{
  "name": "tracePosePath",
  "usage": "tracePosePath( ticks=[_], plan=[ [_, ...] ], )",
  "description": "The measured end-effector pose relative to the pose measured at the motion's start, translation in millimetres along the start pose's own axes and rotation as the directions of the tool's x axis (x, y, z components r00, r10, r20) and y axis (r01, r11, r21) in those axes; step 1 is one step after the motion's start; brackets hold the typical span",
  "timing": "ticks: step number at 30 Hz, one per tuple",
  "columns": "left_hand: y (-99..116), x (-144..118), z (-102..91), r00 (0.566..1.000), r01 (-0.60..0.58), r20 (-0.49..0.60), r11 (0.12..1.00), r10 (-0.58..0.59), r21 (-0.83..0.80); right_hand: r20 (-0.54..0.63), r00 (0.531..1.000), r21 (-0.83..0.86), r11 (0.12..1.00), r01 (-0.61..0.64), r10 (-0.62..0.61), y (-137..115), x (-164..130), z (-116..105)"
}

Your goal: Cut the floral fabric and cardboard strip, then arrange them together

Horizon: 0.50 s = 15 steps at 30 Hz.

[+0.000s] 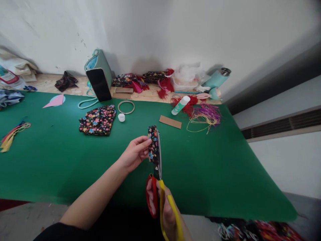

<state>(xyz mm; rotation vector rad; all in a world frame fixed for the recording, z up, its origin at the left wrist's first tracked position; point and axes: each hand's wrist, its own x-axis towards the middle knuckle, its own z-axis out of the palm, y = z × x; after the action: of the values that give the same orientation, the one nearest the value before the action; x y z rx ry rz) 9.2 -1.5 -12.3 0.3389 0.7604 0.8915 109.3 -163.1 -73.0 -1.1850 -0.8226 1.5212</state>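
Between the thumb and fingers of my left hand [135, 152] is a narrow strip of black floral fabric [152, 144], held upright above the table. My right hand [168, 211] grips a pair of scissors [154, 197] with one red and one yellow handle loop. Its blades point away from me and lie along the strip's right edge; whether they cut into the fabric I cannot tell. Further left on the table lies a larger piece of the same floral fabric [97, 120]. A small brown cardboard strip [170, 122] lies beyond my hands to the right.
On the green table mat [213, 167] are a glue stick [181, 105], its white cap [121, 117], a ring [126, 107] and purple and yellow threads [207, 115]. A phone [99, 84] leans on a pale green bag [105, 65]. A bottle [217, 78] stands by the wall.
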Motion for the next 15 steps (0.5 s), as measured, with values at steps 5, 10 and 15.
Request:
tracePosePath(
  ticks=[5,10,15],
  plan=[
    [0.5,-0.1,-1.1,0.998,-0.021,-0.054,0.995,0.027,0.095,-0.002,1.000,-0.061,0.998,0.006,-0.006,-9.4,-2.8,-8.9],
    [3.8,-1.7,-0.1,0.999,0.028,-0.046,0.996,-0.024,0.086,0.036,0.999,-0.174,0.984,-0.024,0.031,-23.2,-4.2,-11.5],
    [4.0,-2.9,-0.5,0.999,0.007,-0.054,0.995,-0.001,0.101,0.028,0.997,-0.205,0.976,0.073,-0.069,-26.6,-1.3,-8.9]
  ],
)
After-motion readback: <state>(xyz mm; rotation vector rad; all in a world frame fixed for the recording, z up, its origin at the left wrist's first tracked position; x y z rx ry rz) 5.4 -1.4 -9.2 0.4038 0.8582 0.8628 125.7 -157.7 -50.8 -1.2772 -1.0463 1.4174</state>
